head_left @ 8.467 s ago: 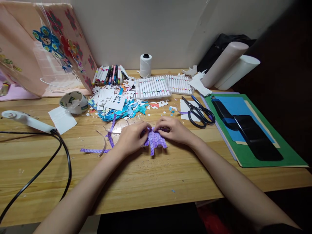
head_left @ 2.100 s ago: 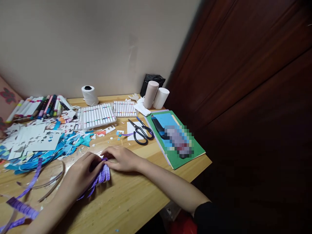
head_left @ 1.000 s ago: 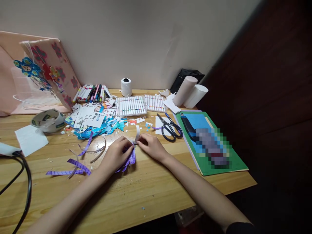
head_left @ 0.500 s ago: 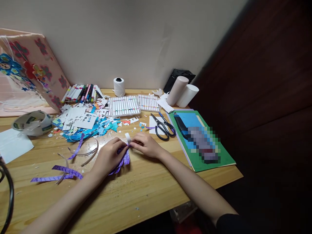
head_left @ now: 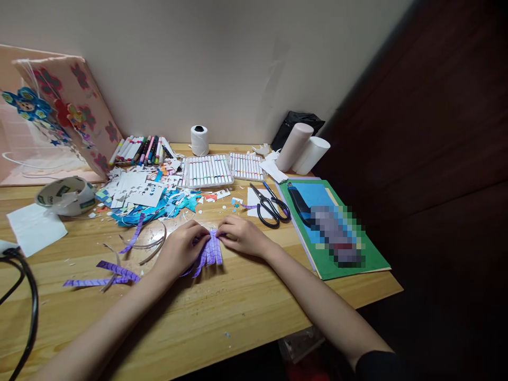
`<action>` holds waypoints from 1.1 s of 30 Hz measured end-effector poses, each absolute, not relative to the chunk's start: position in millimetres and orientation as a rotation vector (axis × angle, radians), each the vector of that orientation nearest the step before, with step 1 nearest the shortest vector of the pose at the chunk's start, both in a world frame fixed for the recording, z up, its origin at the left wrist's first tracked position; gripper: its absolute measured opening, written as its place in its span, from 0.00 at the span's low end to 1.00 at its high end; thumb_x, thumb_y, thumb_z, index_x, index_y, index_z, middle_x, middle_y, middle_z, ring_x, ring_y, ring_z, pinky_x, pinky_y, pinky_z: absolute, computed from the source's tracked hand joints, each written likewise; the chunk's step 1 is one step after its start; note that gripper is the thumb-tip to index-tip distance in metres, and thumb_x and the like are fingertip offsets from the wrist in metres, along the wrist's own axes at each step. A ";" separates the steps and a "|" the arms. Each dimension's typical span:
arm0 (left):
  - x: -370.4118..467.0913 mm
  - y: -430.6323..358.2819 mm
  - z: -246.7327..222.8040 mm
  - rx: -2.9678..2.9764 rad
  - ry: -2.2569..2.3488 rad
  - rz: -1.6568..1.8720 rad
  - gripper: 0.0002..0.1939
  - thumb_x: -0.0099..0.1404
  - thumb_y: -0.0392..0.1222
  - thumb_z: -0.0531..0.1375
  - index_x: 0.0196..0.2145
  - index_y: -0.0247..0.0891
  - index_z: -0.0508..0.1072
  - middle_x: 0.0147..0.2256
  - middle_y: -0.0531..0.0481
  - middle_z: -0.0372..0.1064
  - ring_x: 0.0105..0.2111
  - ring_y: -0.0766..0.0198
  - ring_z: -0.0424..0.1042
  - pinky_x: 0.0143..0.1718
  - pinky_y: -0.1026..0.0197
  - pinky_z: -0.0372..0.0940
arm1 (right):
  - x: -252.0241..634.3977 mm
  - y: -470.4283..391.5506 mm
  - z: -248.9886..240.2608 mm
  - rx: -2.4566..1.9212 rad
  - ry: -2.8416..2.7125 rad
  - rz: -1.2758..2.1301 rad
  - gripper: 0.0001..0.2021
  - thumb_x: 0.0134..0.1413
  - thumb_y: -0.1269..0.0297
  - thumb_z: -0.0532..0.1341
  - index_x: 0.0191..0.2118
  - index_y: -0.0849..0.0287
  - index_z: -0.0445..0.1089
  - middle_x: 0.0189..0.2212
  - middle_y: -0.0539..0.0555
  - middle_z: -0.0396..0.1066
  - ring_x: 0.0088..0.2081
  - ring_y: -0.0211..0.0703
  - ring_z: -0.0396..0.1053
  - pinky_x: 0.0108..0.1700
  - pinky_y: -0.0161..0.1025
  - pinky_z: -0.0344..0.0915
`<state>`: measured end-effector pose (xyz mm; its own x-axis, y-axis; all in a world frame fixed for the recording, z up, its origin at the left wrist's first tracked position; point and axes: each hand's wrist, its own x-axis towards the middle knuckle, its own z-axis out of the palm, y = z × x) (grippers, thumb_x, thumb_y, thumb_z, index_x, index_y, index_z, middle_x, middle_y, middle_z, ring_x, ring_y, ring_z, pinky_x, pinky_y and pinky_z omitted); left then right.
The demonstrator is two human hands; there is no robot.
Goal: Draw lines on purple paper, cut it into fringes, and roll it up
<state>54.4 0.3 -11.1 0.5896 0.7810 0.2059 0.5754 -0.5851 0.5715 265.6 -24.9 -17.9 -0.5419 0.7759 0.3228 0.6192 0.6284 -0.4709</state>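
Note:
A fringed piece of purple paper (head_left: 212, 252), cut into strips with dark lines across them, hangs between my two hands just above the table. My left hand (head_left: 186, 244) pinches its upper left edge. At the upper right edge, the fingertips of my right hand (head_left: 243, 236) are closed on the same paper. Part of the fringe is hidden behind my left hand. Loose purple paper strips (head_left: 119, 271) and thin brownish strips (head_left: 154, 251) lie left of my left hand. Black-handled scissors (head_left: 266, 206) rest on white paper beyond my right hand.
Behind my hands lie paper scraps (head_left: 137, 188), marker trays (head_left: 208, 171) and a spool of white thread (head_left: 199, 141). A tape roll (head_left: 65, 196) sits at the left, near a black cable (head_left: 32, 312). Green card (head_left: 357, 259) lies at the right, below white rolls (head_left: 296, 147).
The white strip that stuck up between my fingers no longer shows. The purple fringe now faces me more fully and hangs spread out. The whole view has shifted slightly.

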 end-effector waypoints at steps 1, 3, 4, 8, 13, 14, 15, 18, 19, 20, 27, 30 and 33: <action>53.3 1.6 -10.8 2.390 1.085 0.608 0.10 0.65 0.41 0.55 0.32 0.36 0.75 0.33 0.47 0.70 0.33 0.61 0.71 0.36 0.60 0.63 | 265.6 -25.1 -17.7 -1.088 -2.352 0.398 0.06 0.59 0.72 0.57 0.36 0.62 0.72 0.36 0.57 0.71 0.39 0.41 0.67 0.41 0.37 0.64; 50.9 4.3 -10.5 2.431 1.067 0.594 0.11 0.65 0.41 0.55 0.32 0.35 0.75 0.33 0.46 0.70 0.33 0.60 0.70 0.35 0.60 0.63 | 265.7 -25.8 -16.3 -1.072 -2.370 0.383 0.06 0.58 0.72 0.57 0.36 0.62 0.72 0.37 0.57 0.71 0.39 0.41 0.67 0.42 0.37 0.64; 49.8 5.6 -10.5 2.446 1.051 0.591 0.11 0.65 0.41 0.55 0.31 0.35 0.76 0.33 0.46 0.70 0.32 0.60 0.70 0.35 0.60 0.63 | 265.3 -26.1 -15.4 -1.074 -2.376 0.376 0.06 0.58 0.72 0.57 0.36 0.63 0.72 0.37 0.57 0.71 0.40 0.41 0.67 0.42 0.37 0.64; 46.0 9.1 -12.6 2.487 1.015 0.596 0.13 0.67 0.41 0.54 0.31 0.35 0.76 0.33 0.46 0.71 0.32 0.61 0.71 0.36 0.60 0.64 | 258.0 -26.1 -12.1 -1.167 -2.370 0.297 0.05 0.58 0.70 0.58 0.36 0.63 0.72 0.37 0.57 0.71 0.41 0.42 0.66 0.44 0.37 0.63; 42.8 12.3 -21.0 2.520 0.952 0.617 0.13 0.69 0.41 0.52 0.33 0.37 0.76 0.34 0.47 0.72 0.33 0.63 0.71 0.37 0.61 0.64 | 244.5 -23.9 -9.2 -1.278 -2.420 0.228 0.08 0.60 0.64 0.59 0.36 0.63 0.72 0.35 0.56 0.71 0.40 0.42 0.65 0.42 0.37 0.62; 42.5 12.8 -22.5 2.520 0.946 0.622 0.13 0.68 0.41 0.53 0.33 0.37 0.76 0.34 0.47 0.72 0.33 0.63 0.71 0.37 0.61 0.64 | 242.5 -24.1 -8.6 -1.299 -2.428 0.219 0.08 0.61 0.64 0.59 0.36 0.63 0.72 0.35 0.56 0.71 0.40 0.42 0.65 0.41 0.36 0.61; 42.4 13.2 -23.5 2.520 0.944 0.620 0.13 0.68 0.41 0.53 0.33 0.37 0.76 0.34 0.47 0.72 0.33 0.62 0.71 0.37 0.60 0.64 | 240.7 -24.6 -8.0 -1.321 -2.433 0.212 0.09 0.62 0.65 0.58 0.35 0.63 0.72 0.35 0.57 0.71 0.40 0.42 0.65 0.41 0.36 0.61; 43.4 12.4 -22.9 2.523 0.977 0.619 0.12 0.68 0.39 0.54 0.32 0.37 0.76 0.34 0.47 0.72 0.32 0.61 0.71 0.36 0.60 0.65 | 236.4 -27.7 -6.8 -1.378 -2.424 0.196 0.10 0.63 0.65 0.57 0.35 0.64 0.73 0.35 0.57 0.71 0.39 0.41 0.66 0.38 0.35 0.60; 44.1 11.5 -21.7 2.525 0.994 0.612 0.12 0.67 0.39 0.54 0.32 0.36 0.77 0.34 0.47 0.72 0.32 0.61 0.71 0.36 0.59 0.65 | 235.1 -29.0 -6.7 -1.387 -2.419 0.194 0.10 0.63 0.66 0.56 0.34 0.64 0.73 0.35 0.57 0.70 0.38 0.41 0.66 0.37 0.35 0.60; 44.8 10.5 -20.3 2.527 1.011 0.603 0.11 0.67 0.38 0.55 0.32 0.36 0.77 0.33 0.46 0.72 0.32 0.61 0.71 0.35 0.59 0.64 | 234.1 -30.3 -6.6 -1.395 -2.412 0.194 0.10 0.63 0.66 0.56 0.34 0.64 0.73 0.34 0.58 0.70 0.38 0.41 0.66 0.37 0.35 0.61; 47.0 7.4 -16.6 2.516 1.078 0.533 0.11 0.66 0.36 0.55 0.31 0.37 0.77 0.33 0.47 0.72 0.32 0.62 0.71 0.33 0.62 0.63 | 233.0 -34.1 -8.9 -1.394 -2.348 0.222 0.08 0.61 0.68 0.58 0.32 0.63 0.71 0.33 0.57 0.70 0.37 0.43 0.67 0.39 0.36 0.63; 46.9 7.3 -16.3 2.536 1.073 0.523 0.11 0.66 0.36 0.55 0.31 0.37 0.77 0.32 0.47 0.72 0.32 0.62 0.71 0.33 0.62 0.63 | 233.0 -34.1 -10.2 -1.367 -2.352 0.208 0.08 0.61 0.68 0.58 0.33 0.63 0.71 0.33 0.56 0.70 0.37 0.42 0.68 0.39 0.36 0.63; 47.5 5.2 -14.1 2.577 1.079 0.476 0.12 0.66 0.34 0.54 0.31 0.36 0.77 0.33 0.47 0.72 0.33 0.62 0.71 0.32 0.62 0.63 | 233.1 -34.0 -12.5 -1.374 -2.344 0.198 0.08 0.61 0.68 0.57 0.33 0.63 0.71 0.32 0.56 0.70 0.37 0.43 0.68 0.39 0.36 0.64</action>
